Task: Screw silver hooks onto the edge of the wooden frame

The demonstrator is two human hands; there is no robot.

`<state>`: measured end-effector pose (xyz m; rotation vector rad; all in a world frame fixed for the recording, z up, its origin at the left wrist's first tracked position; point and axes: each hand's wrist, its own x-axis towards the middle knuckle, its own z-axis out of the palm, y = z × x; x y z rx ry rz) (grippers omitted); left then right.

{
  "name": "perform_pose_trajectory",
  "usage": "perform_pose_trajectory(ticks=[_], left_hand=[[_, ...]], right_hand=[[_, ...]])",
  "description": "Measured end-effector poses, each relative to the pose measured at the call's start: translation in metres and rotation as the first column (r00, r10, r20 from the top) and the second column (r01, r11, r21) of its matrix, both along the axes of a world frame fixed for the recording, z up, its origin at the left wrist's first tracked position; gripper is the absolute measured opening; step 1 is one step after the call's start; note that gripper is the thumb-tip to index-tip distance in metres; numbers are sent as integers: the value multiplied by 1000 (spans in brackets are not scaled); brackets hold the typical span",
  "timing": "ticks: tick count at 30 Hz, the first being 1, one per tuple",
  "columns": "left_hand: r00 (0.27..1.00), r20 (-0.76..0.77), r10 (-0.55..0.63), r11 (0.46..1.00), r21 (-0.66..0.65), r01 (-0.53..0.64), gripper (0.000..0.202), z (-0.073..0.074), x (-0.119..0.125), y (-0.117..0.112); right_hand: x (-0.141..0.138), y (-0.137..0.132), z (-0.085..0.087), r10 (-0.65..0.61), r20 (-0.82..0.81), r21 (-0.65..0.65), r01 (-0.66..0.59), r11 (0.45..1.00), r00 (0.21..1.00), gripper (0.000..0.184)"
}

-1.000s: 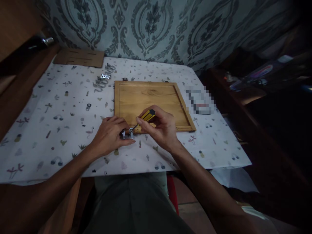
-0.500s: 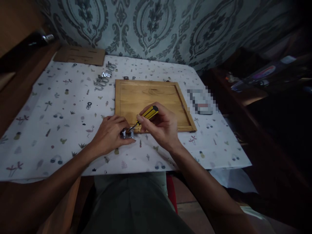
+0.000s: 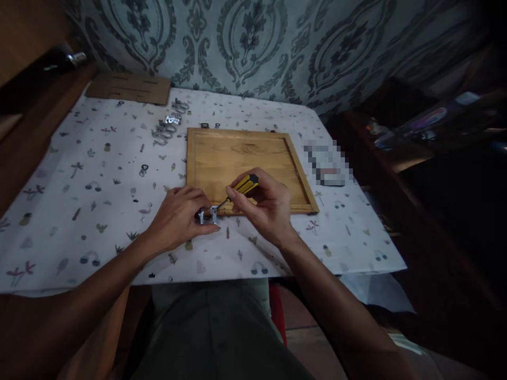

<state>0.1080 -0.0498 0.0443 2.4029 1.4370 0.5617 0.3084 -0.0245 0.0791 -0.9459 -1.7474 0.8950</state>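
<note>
A wooden framed panel (image 3: 245, 158) lies flat on the table. At its near left corner is a small shiny metal hinge (image 3: 214, 214). My left hand (image 3: 178, 216) grips the hinge at that corner, thumb in front and fingers over the panel's edge. In my right hand (image 3: 265, 208) is a screwdriver (image 3: 246, 184) with a yellow and black handle, pinched between thumb and fingers. It slants down to the left, and its tip is at the right part of the hinge. Whether the tip sits in a screw is too small to tell.
Several metal hinges (image 3: 170, 124) lie in a row beyond the panel's left side. A cardboard piece (image 3: 129, 88) rests at the back left of the patterned tablecloth (image 3: 99, 179). Right of the panel is a blurred-out item (image 3: 328, 163). A plastic bottle (image 3: 431, 119) lies farther right.
The screwdriver and my right hand have shifted slightly right, bringing the tip from the middle of the hinge to its right part. My left hand stays in place.
</note>
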Motion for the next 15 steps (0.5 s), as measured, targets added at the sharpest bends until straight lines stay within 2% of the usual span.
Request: perform_pose_trajectory(ticks=[7, 15], left_hand=[[1000, 21, -4, 1000, -5, 4, 33, -1, 0, 0], [999, -47, -11, 1000, 2, 11, 35, -1, 0, 1]], right_hand=[[1, 2, -3, 30, 22, 4, -30, 1000, 999, 28], [-1, 2, 2, 60, 96, 53, -66, 996, 993, 26]])
